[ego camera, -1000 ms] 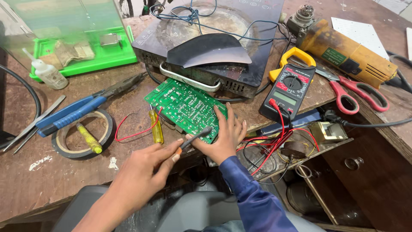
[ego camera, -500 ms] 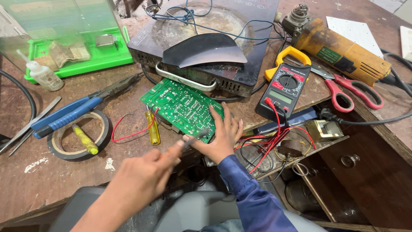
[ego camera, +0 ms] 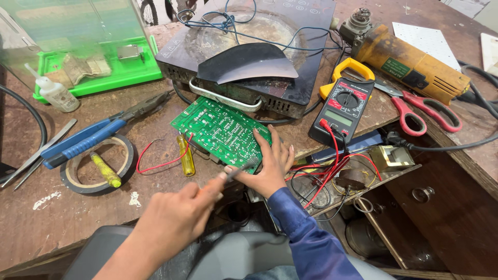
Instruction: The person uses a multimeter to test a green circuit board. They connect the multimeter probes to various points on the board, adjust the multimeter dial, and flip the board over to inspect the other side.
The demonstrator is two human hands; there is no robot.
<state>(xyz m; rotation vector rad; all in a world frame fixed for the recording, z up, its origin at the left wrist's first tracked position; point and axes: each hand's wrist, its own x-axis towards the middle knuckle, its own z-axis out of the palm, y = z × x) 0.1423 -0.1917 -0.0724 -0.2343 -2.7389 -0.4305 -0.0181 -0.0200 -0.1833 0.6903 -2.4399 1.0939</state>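
My left hand (ego camera: 174, 220) closed round thin metal tool (ego camera: 239, 168), tip at near edge of green circuit board (ego camera: 220, 129). My right hand (ego camera: 267, 163) open, flat, fingers spread on board's near corner. Board lies on tabletop (ego camera: 104, 212) in front of black cooktop (ego camera: 249, 52). Yellow screwdriver (ego camera: 185, 154) just beside board's left edge, red wire (ego camera: 155, 163) looping past. Multimeter (ego camera: 342, 106) right of board.

I see a green circuit board (ego camera: 220, 130) with tiny silver dots. Just left of the board lie a yellow screwdriver (ego camera: 185, 155) and a red wire (ego camera: 158, 163). Right of the board sit a black-and-yellow meter (ego camera: 343, 106) and red-handled scissors (ego camera: 428, 111).
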